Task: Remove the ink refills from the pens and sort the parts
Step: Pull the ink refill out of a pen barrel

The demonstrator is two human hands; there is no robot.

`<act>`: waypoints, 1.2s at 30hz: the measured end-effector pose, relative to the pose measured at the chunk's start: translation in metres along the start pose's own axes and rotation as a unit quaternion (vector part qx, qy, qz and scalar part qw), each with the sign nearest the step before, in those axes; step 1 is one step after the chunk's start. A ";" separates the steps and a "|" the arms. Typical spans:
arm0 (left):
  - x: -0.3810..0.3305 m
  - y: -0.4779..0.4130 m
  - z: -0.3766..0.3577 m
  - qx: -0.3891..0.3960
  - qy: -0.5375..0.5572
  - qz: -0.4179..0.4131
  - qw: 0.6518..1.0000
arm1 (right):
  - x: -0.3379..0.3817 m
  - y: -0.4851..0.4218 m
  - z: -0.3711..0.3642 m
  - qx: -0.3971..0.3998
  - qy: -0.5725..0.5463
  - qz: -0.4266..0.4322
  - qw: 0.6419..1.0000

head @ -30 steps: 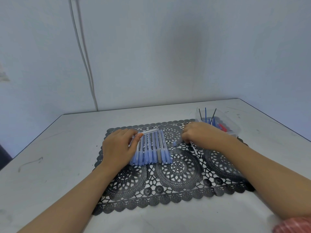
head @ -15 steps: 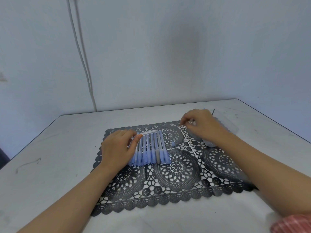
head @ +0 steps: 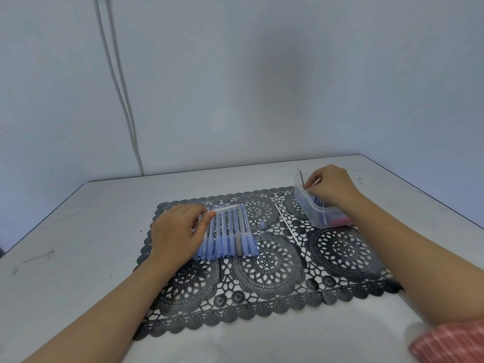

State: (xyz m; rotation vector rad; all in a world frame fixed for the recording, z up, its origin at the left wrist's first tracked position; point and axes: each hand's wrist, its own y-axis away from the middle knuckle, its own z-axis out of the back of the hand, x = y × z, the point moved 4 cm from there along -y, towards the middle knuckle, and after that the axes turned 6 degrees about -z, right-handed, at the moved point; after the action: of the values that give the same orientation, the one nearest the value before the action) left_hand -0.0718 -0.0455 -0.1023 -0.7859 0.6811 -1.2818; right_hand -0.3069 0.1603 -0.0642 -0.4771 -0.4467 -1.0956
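The right hand (head: 332,188) is over the far end of the clear container (head: 318,218), which stands on the right part of the black lace mat (head: 275,284). Its fingers are curled close together and seem to pinch a thin refill, though that piece is too small to be sure of. A dark refill (head: 301,178) stands up from the container just left of these fingers. The left hand (head: 178,231) rests on the left side of the row of pens (head: 230,239). Its thumb and fingers are closed on the end of a clear barrel (head: 230,207), which lies crosswise over the far ends of the pens. The pens lie side by side with their long axes pointing away from the person and their blue caps at the near end. Between the two hands, a white refill (head: 288,226) lies on the mat, slanting from far-left to near-right. It is near the container, to its near-left, so the right hand is probably the better one to take it. A small blue cap (head: 262,225) lies just right of the pens. For the next pen, the left hand is clearly the closer one.
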 end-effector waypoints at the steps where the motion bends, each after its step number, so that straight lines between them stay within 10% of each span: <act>1: 0.000 0.000 0.000 0.000 0.001 -0.001 1.000 | -0.001 0.000 0.000 0.011 -0.004 -0.009 1.000; 16: -0.001 0.000 0.001 0.005 0.003 -0.001 1.000 | 0.000 0.008 0.000 0.094 -0.073 -0.038 0.992; 25: 0.001 0.000 -0.002 0.008 -0.002 -0.004 1.000 | 0.008 0.004 0.011 -0.023 -0.215 0.013 0.976; 32: 0.002 0.001 -0.001 0.005 -0.003 0.000 1.000 | 0.033 0.015 0.021 -0.117 -0.120 0.185 0.968; 36: 0.001 0.000 0.000 -0.003 0.004 0.001 1.000 | 0.051 0.036 0.017 -0.230 -0.024 0.355 0.906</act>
State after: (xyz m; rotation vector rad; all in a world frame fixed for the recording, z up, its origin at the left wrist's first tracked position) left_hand -0.0713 -0.0467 -0.1025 -0.7859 0.6916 -1.2828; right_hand -0.2556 0.1468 -0.0275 -0.9937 -0.0242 -0.4647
